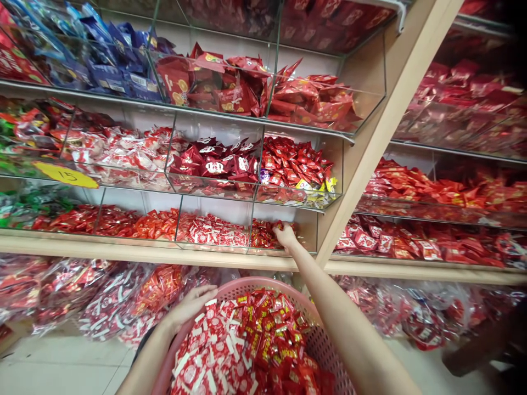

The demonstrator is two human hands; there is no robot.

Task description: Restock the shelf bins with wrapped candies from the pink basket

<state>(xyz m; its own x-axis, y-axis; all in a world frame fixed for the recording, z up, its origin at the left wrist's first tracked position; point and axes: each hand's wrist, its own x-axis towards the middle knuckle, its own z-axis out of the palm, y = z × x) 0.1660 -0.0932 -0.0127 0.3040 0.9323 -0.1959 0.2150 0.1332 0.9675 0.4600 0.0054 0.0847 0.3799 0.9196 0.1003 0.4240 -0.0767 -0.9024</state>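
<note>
A pink perforated basket [325, 343] holds red-and-white wrapped sweets [209, 351] on its left side and red-and-gold wrapped sweets [272, 329] on its right. My left hand [192, 304] rests on the basket's left rim, its fingers along the edge; what they grip is partly hidden. My right hand [285, 236] reaches into the lowest shelf's right compartment, over small red-and-gold sweets [261, 233], with its fingers closed round something small and dark red at their tips.
Clear-walled shelf compartments hold red, blue and green packets. A yellow tag [66, 174] marked 15 hangs at the left. A slanting wooden post [370, 126] divides the shelves. Filled plastic bags [119, 299] lie below. Something dark shows at the lower right.
</note>
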